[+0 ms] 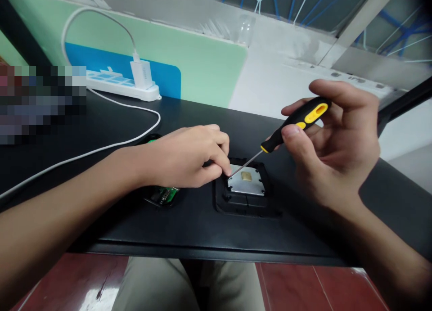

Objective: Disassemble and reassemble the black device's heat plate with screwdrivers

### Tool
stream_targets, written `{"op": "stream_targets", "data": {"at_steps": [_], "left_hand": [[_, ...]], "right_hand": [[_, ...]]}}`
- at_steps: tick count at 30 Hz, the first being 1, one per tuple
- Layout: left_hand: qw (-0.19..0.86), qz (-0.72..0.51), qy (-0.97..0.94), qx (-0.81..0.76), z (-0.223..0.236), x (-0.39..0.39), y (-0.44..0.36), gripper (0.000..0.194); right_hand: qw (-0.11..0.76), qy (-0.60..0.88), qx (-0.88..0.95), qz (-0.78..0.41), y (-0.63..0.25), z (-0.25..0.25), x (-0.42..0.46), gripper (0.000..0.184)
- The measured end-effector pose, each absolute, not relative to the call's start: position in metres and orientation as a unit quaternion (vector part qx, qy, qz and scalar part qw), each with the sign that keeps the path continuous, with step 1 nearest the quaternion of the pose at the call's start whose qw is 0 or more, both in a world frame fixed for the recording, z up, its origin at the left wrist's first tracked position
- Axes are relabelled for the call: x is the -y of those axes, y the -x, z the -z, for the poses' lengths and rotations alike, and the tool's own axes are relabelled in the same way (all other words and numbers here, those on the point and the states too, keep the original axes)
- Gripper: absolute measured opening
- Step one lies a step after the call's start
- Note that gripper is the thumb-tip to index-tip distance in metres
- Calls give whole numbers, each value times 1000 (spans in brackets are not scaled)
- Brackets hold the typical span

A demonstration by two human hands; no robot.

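Observation:
My right hand (pixel 340 144) holds a screwdriver (pixel 297 124) with a black and yellow handle, its shaft slanting down to the left. The tip meets the left corner of a silver metal plate (pixel 236 182) that bears a small tan square pad (pixel 246 176). This plate sits in a black plastic housing (pixel 236 207) lying on the table. My left hand (pixel 202 158) is closed, thumb and fingertips pinched beside the screwdriver's tip; what they pinch, if anything, is hidden. Under my left wrist lies a black casing with a green circuit board (pixel 170 195), partly covered by my arm.
The black table (pixel 189 230) has its front edge close to my lap. A white power strip (pixel 124 86) with a plugged-in charger (pixel 141 74) stands against the wall at the back left. Its white cable (pixel 111 145) runs across the table's left side.

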State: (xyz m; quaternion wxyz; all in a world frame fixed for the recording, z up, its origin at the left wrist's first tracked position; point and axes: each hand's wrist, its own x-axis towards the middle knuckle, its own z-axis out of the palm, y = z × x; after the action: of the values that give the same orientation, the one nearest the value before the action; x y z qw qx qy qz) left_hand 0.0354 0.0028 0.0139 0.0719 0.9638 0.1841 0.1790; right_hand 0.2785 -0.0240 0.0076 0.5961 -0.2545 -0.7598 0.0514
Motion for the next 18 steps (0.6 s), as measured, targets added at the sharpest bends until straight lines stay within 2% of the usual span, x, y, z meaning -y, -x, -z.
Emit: {"op": "stream_targets", "data": {"at_steps": [6,10,18], "left_hand": [[-15,-177,-971,-158,-14,-2,-35,34],[-48,-174,-972,-149,-13,0,-37,33],[-64,-169,-973,-142,-13,0,-38,31]], "right_hand": [[588,258,766,-26,-283,-8,21,50],[609,254,751,-30,-286,-8,20,53],[619,249,744,-34,-291,-7,15,46]]}}
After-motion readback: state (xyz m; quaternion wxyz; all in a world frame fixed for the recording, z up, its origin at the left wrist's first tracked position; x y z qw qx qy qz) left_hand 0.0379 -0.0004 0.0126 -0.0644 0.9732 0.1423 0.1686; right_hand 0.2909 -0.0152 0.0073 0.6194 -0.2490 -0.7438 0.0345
